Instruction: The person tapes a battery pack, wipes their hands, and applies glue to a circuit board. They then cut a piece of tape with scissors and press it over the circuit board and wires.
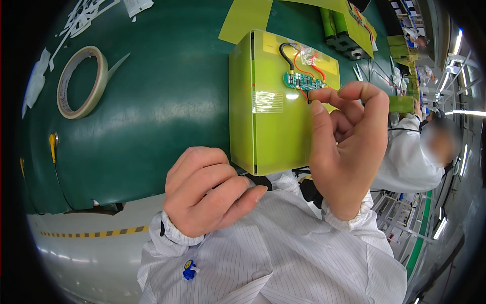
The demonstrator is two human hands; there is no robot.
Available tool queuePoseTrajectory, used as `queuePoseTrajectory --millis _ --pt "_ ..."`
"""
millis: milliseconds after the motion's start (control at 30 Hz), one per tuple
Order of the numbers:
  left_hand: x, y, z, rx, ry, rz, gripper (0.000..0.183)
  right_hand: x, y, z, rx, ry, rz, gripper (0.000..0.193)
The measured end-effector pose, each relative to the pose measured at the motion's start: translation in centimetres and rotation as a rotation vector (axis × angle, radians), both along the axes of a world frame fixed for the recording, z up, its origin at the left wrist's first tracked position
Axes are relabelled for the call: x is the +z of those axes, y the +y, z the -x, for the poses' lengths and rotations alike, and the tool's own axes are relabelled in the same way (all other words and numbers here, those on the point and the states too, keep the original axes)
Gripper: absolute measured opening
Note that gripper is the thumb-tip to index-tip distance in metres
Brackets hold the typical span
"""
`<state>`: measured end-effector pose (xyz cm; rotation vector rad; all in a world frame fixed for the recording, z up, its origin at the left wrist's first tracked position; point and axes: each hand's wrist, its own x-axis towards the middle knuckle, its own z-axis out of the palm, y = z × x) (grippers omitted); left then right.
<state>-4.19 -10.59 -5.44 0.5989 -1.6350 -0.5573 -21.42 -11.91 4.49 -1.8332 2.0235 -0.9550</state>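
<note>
A yellow-green battery pack [283, 137] stands on the green bench mat. Taped wires, black and red, run to a small green circuit board [298, 81] on its upper face. My right hand [349, 137] is closed, thumb and index fingertip pinching a thin wire [304, 95] just below the board. The wire's end is hidden by the fingertips. Beside the pack's near left corner, my left hand [207, 192] is curled with its back turned up. Its palm is hidden, so I cannot see whether anything is in it.
A tape roll [62, 96] lies on the mat [162, 101] at left, near white paper strips [86, 17] and a yellow-ended cord [52, 147]. Yellow-green sheet [245, 20] lies behind the pack. Another battery pack [349, 33] stands at far right. A co-worker in white [410, 157] sits beyond.
</note>
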Motion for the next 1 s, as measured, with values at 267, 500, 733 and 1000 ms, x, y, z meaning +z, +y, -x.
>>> queuePoseTrajectory --millis 267,500,733,1000 --pt "0.1 0.0 -0.1 -0.027 -0.021 -0.025 0.024 0.7 1.3 -1.0 -0.023 -0.332 -0.066 0.032" --pt "0.2 -0.1 0.0 -0.040 -0.021 -0.021 0.022 3.1 0.4 -0.8 -0.152 -0.674 -0.229 0.029" --pt "0.1 -0.2 0.0 -0.043 -0.010 0.004 0.020 3.0 0.7 -0.4 -0.033 -0.570 -0.059 0.025" --pt "0.2 0.0 -0.1 -0.035 -0.032 -0.010 0.019 1.5 0.0 1.2 0.177 0.253 0.091 0.034"
